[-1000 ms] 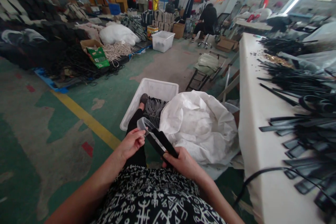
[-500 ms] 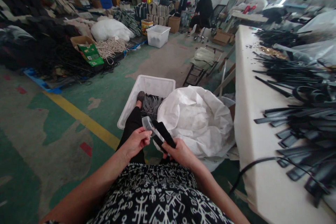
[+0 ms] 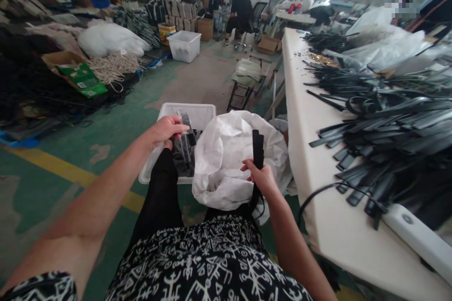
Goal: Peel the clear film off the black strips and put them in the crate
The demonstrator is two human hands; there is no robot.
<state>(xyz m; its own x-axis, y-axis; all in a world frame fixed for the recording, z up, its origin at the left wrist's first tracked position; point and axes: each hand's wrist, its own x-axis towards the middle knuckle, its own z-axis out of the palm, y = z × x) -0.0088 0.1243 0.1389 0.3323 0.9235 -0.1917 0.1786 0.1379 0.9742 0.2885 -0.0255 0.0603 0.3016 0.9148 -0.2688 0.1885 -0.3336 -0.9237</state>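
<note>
My left hand (image 3: 171, 128) pinches a clear plastic strip (image 3: 185, 122) above a white bin (image 3: 197, 109). Dark and translucent strips lie inside the bin, partly hidden by my leg. On the right, my right hand (image 3: 260, 175) is wrapped round black straps (image 3: 258, 148), which stand upright from the fist and hang down below it. Behind and beside these straps is a large white sack (image 3: 226, 138) with a crumpled, open top.
A cream-covered table (image 3: 300, 150) runs along the right, with heaps of black straps (image 3: 381, 127) and a cable. A folding stool (image 3: 243, 84) stands beyond the sack. A seated person (image 3: 241, 11) is farther back.
My hands have moved apart: the left forward over the bin with the clear strip, the right to the right with the black straps. The view has turned to the right.
</note>
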